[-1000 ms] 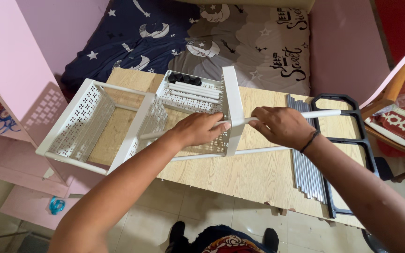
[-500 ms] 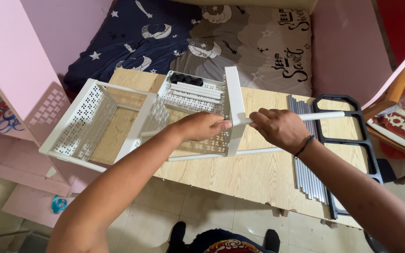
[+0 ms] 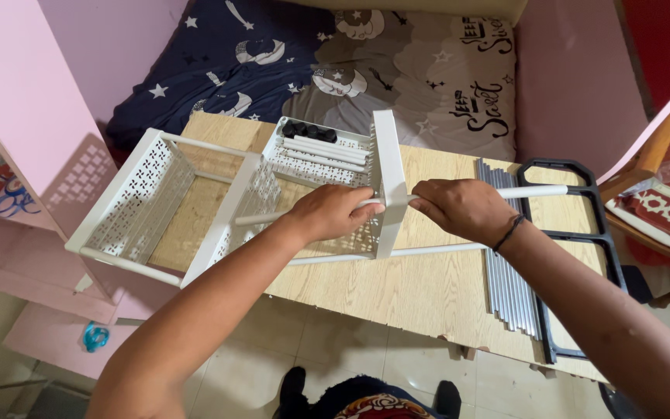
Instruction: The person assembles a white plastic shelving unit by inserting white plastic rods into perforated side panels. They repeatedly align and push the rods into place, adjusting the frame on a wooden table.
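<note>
Barely shifted since the earlier frames: both hands stay at the same joint, the head view only tipped a little lower. Left hand (image 3: 333,211) closed around the white tube just left of the upright white panel (image 3: 388,182), fingers curled over it; right hand (image 3: 463,208) clamped on the white rod (image 3: 533,191) just right of that panel, where rod and panel meet. Half-built white perforated rack (image 3: 166,203) lying on its side across the wooden desk (image 3: 397,291), its open end hanging past the left edge. Likely light and fairly stiff, thin sheet sides that could flex or rattle; smooth painted tubes probably slippery, so best gripped close to the joint, as now, rather than out at the free end. Shallow white tray (image 3: 321,149) behind the hands, holding spare white tubes and small black caps. Bundle of grey tubes (image 3: 505,287) and black frame (image 3: 583,233) to the right, near the right forearm and apt to roll or snag. Bed with star-print bedding (image 3: 273,62) beyond the desk; pink shelf unit (image 3: 17,132) close at the left.
</note>
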